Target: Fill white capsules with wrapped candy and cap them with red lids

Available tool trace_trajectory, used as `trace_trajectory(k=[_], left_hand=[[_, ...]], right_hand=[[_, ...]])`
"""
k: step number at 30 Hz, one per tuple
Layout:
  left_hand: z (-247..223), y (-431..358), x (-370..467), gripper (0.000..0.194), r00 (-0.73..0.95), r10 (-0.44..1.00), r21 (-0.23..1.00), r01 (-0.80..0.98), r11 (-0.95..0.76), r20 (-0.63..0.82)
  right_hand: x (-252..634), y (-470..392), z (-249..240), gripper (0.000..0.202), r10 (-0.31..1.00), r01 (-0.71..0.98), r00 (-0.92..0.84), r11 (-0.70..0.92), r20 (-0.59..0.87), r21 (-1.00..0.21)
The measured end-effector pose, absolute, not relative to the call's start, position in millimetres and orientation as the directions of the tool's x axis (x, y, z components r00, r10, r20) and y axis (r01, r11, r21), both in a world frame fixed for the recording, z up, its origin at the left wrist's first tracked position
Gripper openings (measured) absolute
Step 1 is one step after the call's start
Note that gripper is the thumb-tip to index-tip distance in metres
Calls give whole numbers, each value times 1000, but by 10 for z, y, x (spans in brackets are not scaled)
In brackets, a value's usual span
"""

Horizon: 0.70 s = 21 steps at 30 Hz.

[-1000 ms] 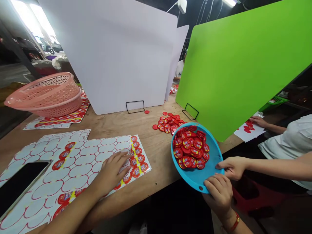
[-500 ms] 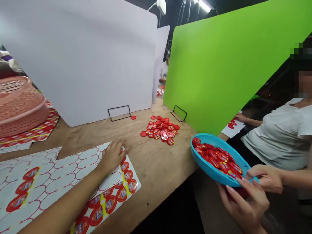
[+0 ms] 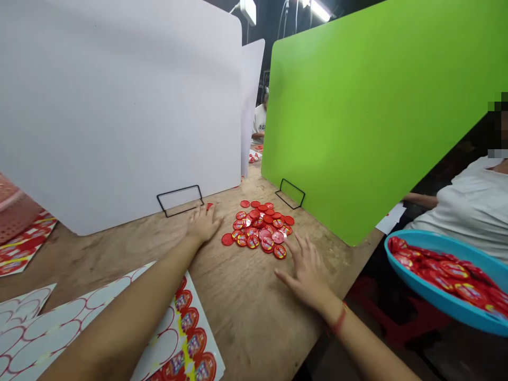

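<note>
Both hands open flat either side of red disc pile (image 3: 260, 227): left hand (image 3: 204, 225) left, right hand (image 3: 307, 272) nearer; best cupped inward together

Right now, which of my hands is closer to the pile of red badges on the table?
Right. The right hand lies flat just below the pile of red badges, fingertips almost at its near edge. The left hand rests on the table to the pile's left, a little farther off.

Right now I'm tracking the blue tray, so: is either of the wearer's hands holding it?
No: the left hand and right hand lie open on the table, apart from the blue tray.
</note>
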<state>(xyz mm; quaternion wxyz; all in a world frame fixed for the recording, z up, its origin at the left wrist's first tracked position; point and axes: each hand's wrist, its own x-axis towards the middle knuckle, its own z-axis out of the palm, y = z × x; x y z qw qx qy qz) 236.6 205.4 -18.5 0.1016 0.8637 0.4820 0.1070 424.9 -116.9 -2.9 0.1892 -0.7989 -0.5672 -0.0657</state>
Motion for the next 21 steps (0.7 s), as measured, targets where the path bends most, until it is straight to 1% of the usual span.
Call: trace_trajectory(k=[1, 3, 4, 6, 8, 11, 14, 17, 19, 21], left_hand=[[-206, 2104, 2419, 74, 531, 843, 278, 801, -531, 80], [-243, 2156, 2506, 77, 570, 820, 283, 778, -562, 61], [-260, 2157, 2535, 78, 589, 806, 288, 764, -577, 55], [-287, 2103, 2556, 79, 630, 775, 299, 730, -614, 55], [-308, 1989, 2524, 76, 680, 731, 316, 682, -660, 61], [-331, 1772, 2424, 71, 753, 655, 345, 600, -722, 62], [-343, 1598, 2366, 74, 778, 623, 350, 563, -749, 82], [-331, 1498, 2404, 74, 783, 615, 328, 560, -761, 90], [-302, 1453, 2457, 73, 795, 604, 321, 557, -766, 61], [-253, 1404, 2501, 72, 796, 605, 326, 563, -759, 33]], right_hand=[[4357, -825, -48, 79, 875, 887, 436, -377, 211, -268], [4581, -237, -55, 76, 838, 806, 544, -507, 46, -305], [4674, -15, -49, 75, 822, 778, 569, -543, -12, -315], [4787, 266, -42, 76, 825, 772, 561, -550, -66, -319], [4789, 350, -60, 73, 864, 809, 498, -492, -68, -321], [4660, 261, -118, 64, 918, 862, 392, -388, -56, -325], [4555, 182, -127, 60, 938, 883, 348, -330, -6, -333], [4599, 313, -40, 59, 923, 870, 382, -341, 49, -356], [4685, 524, 40, 60, 912, 854, 409, -373, 26, -361], [4759, 786, 104, 63, 911, 847, 411, -394, -30, -357]])
